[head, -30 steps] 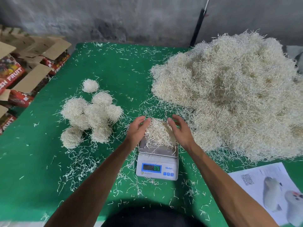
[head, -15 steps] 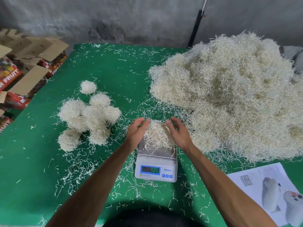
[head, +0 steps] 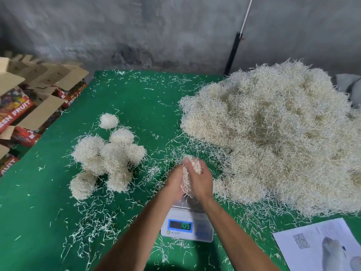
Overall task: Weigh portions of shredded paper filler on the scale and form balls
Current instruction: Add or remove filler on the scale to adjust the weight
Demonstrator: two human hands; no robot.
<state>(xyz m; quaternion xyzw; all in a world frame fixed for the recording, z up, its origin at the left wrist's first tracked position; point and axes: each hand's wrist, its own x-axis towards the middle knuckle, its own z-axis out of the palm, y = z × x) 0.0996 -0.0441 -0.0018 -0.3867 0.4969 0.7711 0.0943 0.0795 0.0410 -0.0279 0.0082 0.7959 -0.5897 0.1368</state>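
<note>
1. Step in hand: forming. Left hand [head: 174, 184] and right hand [head: 201, 182] cupped a pale straw-coloured wad of shredded paper filler [head: 192, 169] between the palms, above the small white digital scale [head: 187, 225]; each grip was curled round the wad.
2. The scale's steel pan looked bare; the blurred display was not reliably readable.
3. Finished pale paper balls [head: 106, 159] lay clustered left on the green-covered bench [head: 136, 106]; the large loose heap of shredded filler [head: 277, 133] lay right.
4. Next move, judged: compress and roll the wad round, then set it beside the cluster.
</note>
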